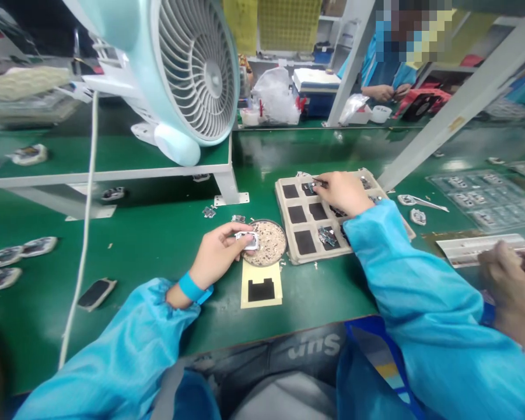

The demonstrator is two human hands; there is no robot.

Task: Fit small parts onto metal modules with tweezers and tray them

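My left hand [221,248] is closed on a small white plastic housing [247,240], held above a round dish [271,242] full of small pale and dark bits. My right hand [341,192] reaches over the far side of a beige compartment tray [294,255]. Its fingers pinch thin dark tweezers [320,182], with the tip at a small circuit board [308,188] in a back compartment. Whether the tip grips the board I cannot tell. Another circuit board [328,236] lies in a front compartment. Below the dish is a yellow sheet [247,300] with a black cutout-shaped piece [261,290].
A pale blue fan [196,76] stands on a raised shelf [157,172] at left, its white cable [86,221] hanging down. Several white housings [39,247] lie at left. At right, a co-worker's hand [510,286] is near a white strip [476,249]. Another person stands behind.
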